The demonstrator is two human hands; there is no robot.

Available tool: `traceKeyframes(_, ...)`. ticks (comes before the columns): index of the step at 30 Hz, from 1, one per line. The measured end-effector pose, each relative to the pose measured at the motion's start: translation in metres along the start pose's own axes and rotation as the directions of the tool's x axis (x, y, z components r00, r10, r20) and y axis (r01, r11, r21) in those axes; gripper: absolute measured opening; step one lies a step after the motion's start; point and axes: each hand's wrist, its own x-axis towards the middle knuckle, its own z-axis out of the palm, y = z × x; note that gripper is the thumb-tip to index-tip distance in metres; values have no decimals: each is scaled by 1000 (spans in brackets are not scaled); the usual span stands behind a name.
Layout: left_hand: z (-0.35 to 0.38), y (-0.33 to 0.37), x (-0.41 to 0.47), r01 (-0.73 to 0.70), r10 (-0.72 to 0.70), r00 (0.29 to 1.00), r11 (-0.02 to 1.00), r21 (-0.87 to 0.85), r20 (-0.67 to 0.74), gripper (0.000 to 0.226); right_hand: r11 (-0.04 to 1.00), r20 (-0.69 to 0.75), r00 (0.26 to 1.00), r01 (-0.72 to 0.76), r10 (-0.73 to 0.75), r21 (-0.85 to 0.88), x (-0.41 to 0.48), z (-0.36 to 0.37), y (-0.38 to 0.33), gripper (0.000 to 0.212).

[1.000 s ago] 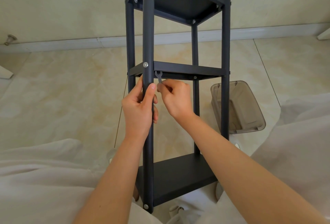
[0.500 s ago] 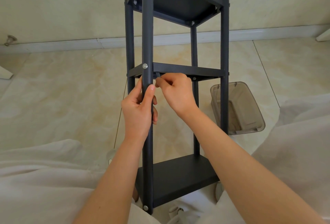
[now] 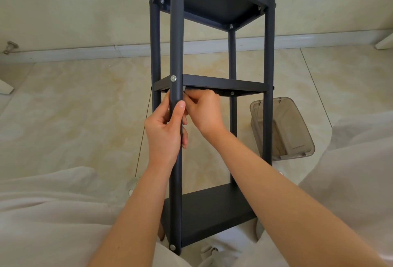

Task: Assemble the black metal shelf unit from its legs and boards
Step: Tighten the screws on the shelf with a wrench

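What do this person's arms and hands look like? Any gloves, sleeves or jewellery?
No gloves: the left hand and right hand are bare, with no ring visible and a short thumbnail on the left. The left forearm and right forearm are bare to the frame edge, with no sleeve, watch or bracelet in view. Loose off-white clothing covers the lap.

a home room: marbled floor tiles (image 3: pixel 74 107), white baseboard (image 3: pixel 85 52), doorstop (image 3: pixel 9 46)
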Motion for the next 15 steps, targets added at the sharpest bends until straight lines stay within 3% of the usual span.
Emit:
traceKeyframes(5, 1, 2, -1, -15, 15, 1000, 1000, -11, 10, 33, 999, -82, 996, 31, -28, 29, 2, 11, 8, 25)
traceKeyframes(15, 0, 1, -1, -19, 19, 1000, 1000, -4, 16, 32, 997, -103, 992, 66, -70, -44, -14, 0, 18, 29)
